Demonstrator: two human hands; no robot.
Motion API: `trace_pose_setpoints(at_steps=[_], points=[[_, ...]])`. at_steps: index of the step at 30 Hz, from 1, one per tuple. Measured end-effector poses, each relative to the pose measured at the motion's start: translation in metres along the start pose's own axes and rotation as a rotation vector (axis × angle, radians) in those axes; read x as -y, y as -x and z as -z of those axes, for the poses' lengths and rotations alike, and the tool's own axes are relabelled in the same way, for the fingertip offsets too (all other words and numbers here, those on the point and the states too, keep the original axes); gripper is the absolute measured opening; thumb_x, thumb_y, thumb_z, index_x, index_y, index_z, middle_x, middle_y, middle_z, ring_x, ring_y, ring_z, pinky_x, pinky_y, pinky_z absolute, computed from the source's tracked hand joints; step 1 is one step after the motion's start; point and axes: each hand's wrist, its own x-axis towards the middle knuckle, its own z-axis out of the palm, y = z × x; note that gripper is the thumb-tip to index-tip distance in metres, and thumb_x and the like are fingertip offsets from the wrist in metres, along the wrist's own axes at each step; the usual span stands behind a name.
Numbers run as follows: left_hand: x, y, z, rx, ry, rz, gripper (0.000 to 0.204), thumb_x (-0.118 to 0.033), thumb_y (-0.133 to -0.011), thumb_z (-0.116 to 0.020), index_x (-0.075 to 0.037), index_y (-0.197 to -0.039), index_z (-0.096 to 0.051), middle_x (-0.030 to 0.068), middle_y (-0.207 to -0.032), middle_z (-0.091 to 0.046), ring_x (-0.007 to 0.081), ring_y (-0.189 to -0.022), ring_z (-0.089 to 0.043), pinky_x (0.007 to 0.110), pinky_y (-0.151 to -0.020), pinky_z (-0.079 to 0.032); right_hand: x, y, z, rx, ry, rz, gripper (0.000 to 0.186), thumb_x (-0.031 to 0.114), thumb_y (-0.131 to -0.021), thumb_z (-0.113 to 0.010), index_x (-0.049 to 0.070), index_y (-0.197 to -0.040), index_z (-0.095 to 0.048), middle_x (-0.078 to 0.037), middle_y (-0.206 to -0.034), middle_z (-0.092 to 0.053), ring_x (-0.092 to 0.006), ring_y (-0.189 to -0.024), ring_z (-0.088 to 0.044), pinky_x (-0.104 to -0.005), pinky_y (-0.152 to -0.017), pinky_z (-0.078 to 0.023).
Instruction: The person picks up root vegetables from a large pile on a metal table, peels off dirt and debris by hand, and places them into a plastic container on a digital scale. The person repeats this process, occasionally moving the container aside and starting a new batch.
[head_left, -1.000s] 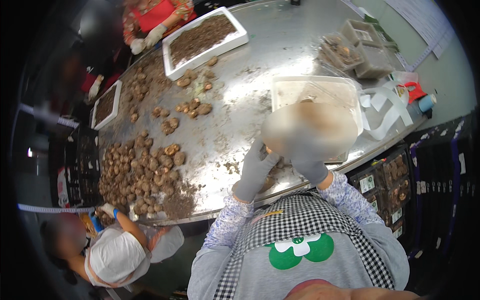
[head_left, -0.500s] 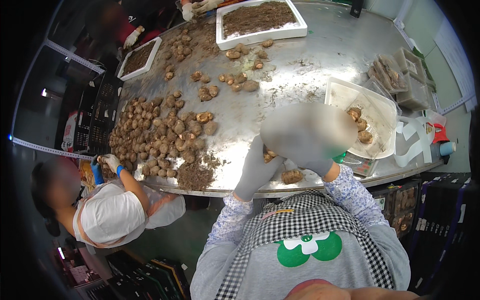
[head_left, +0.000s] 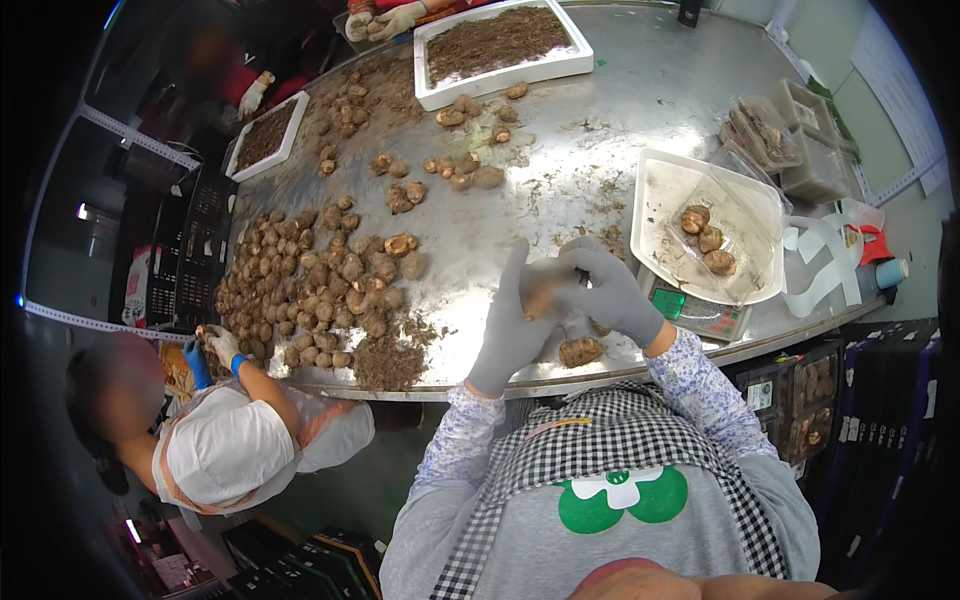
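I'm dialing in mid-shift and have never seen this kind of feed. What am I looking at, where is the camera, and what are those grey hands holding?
There is no machine here: a person works with two hands in grey gloves. The camera sits on their head and looks down, so the round, bent edges come from the fisheye lens. The left hand and right hand together hold a small brown tuber; another tuber lies just below them. On the steel table lie a large heap of tubers, a white tray of brown trimmings, and a clear tub with three tubers on a scale. A co-worker in a white cap works at the left.
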Motion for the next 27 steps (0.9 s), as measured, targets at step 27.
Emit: trace_pose_setpoints(at_steps=[27], points=[[-0.023,0.01,-0.001,-0.131,0.363,0.219,0.061,-0.009,-0.09,-0.065,-0.002,-0.143,-0.035,0.0157,-0.126,-0.056,0.0215,-0.11,-0.059,0.032,-0.092,-0.052,-0.049,-0.011,0.001,-0.28,0.121,-0.335,0.022,0.024,-0.084,-0.068,0.001,-0.084,-0.067,-0.01,-0.076,-0.064,-0.0194,-0.068,-0.06,-0.0347,-0.065,-0.048]])
